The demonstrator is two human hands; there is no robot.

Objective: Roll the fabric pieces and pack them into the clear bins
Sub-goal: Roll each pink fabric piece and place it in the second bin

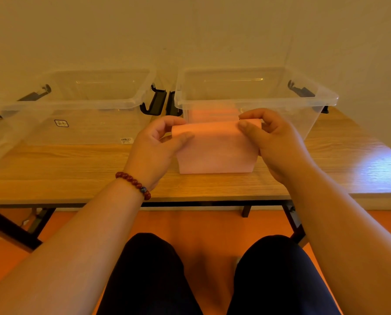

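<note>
1. A long light-brown wooden table (76, 169) on a black metal frame spans the view, in front of a plain wall.
2. A clear rectangular plastic bin (76, 103) stands on the left of the table, lidless, with nothing visible inside.
3. A second clear plastic bin (303, 119) stands just beside it on the right, also lidless.
4. A pink fabric piece (215, 153) lies on the table just in front of the right bin. Its near part is flat on the wood and its far edge is lifted and turned over into a roll.
5. The left hand (154, 147) pinches the left end of that rolled edge, thumb on the near side and fingers curled behind.
6. The right hand (274, 142) pinches the right end in the same way.
7. More folded pink fabric (212, 113) sits inside the right bin against its near wall.
8. Black plastic latches (154, 101) hang in the gap between the two bins.
9. A dark red beaded bracelet (134, 184) circles the left wrist.
10. A small white barcode sticker (125, 140) is on the left bin's near wall.
</note>
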